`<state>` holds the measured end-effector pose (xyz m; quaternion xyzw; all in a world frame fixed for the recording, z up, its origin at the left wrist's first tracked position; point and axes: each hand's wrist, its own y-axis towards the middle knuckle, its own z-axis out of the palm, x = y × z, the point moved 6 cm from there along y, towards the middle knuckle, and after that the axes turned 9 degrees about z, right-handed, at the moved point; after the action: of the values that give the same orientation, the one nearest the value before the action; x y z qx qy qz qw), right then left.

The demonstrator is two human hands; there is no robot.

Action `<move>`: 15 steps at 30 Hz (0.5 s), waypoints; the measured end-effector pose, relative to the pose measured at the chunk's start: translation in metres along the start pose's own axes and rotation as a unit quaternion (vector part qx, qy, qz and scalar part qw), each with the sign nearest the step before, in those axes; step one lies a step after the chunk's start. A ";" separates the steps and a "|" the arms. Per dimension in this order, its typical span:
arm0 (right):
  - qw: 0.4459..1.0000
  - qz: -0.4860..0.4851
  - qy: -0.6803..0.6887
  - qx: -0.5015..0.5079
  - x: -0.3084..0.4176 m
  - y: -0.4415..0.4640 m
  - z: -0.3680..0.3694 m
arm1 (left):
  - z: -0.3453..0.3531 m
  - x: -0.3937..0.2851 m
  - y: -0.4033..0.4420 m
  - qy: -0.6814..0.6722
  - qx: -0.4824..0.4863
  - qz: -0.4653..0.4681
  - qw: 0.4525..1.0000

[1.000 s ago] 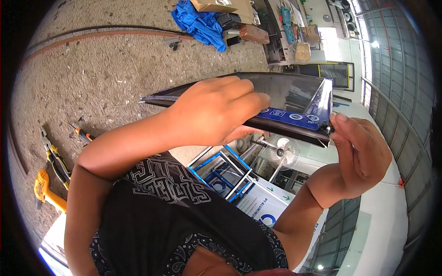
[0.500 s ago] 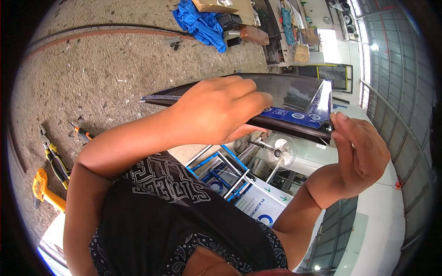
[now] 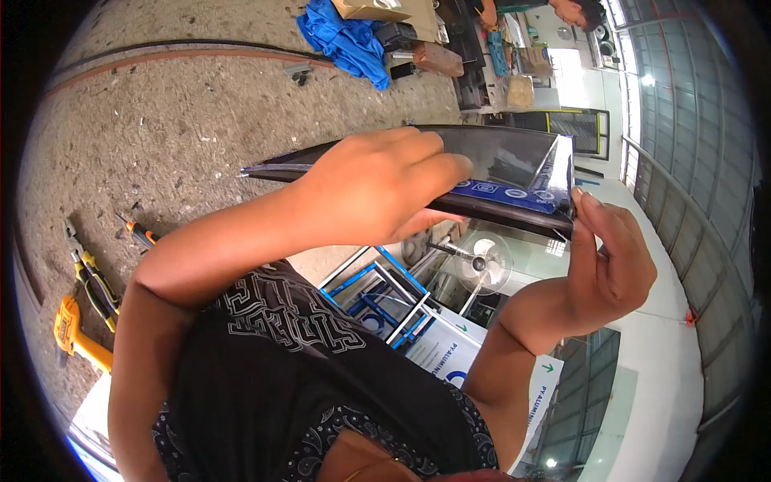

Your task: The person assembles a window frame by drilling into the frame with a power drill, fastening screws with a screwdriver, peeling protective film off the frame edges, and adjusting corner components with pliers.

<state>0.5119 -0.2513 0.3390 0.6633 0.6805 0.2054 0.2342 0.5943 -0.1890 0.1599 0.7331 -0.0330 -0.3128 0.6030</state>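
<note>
A dark-framed glass panel point(image 3: 514, 161) is held up in front of the chest, with blue printed film along its near edge and clear film at the right corner. My left hand point(image 3: 377, 185) is wrapped round the frame's near side, thumb below and fingers over the top. At the right corner, my right hand point(image 3: 614, 257) has its thumb and fingertips pinched against the frame end. Whatever small thing lies between those fingertips is too hidden to tell.
Pliers point(image 3: 95, 281), a screwdriver point(image 3: 138, 230) and a yellow tool point(image 3: 79, 336) lie on the rough floor at left. Blue cloth point(image 3: 345, 44) and boxes lie at the top. A fan point(image 3: 479, 263) and blue-white frames point(image 3: 385, 297) stand beyond. Another person point(image 3: 569, 12) leans in at top right.
Another person has come into view at the top right. The panel and both hands have shifted slightly left in the view, the right hand most; both grips look the same.
</note>
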 end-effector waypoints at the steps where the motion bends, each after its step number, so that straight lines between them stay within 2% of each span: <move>1: 1.000 0.003 -0.009 0.006 0.001 -0.002 0.000 | 0.001 -0.001 -0.001 0.003 -0.002 0.007 1.000; 6: 0.998 -0.012 -0.041 0.044 0.001 -0.005 -0.007 | 0.003 -0.004 -0.001 0.005 0.018 0.005 1.000; 9: 1.000 -0.017 -0.007 -0.010 -0.003 -0.007 -0.005 | 0.004 -0.004 -0.002 0.008 0.016 -0.002 1.000; 10: 1.000 -0.025 0.010 0.007 -0.005 -0.006 -0.005 | 0.002 -0.008 -0.002 0.011 0.008 0.007 1.000; 13: 0.985 -0.148 0.083 0.022 -0.010 0.002 -0.006 | -0.016 -0.018 0.000 0.037 -0.007 0.029 0.999; 15: 0.974 -0.138 0.181 -0.018 -0.006 -0.002 -0.003 | -0.034 -0.030 -0.001 0.064 0.001 0.017 0.998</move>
<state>0.5087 -0.2574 0.3400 0.5104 0.7930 0.2993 0.1453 0.5870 -0.1469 0.1743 0.7514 -0.0074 -0.2551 0.6084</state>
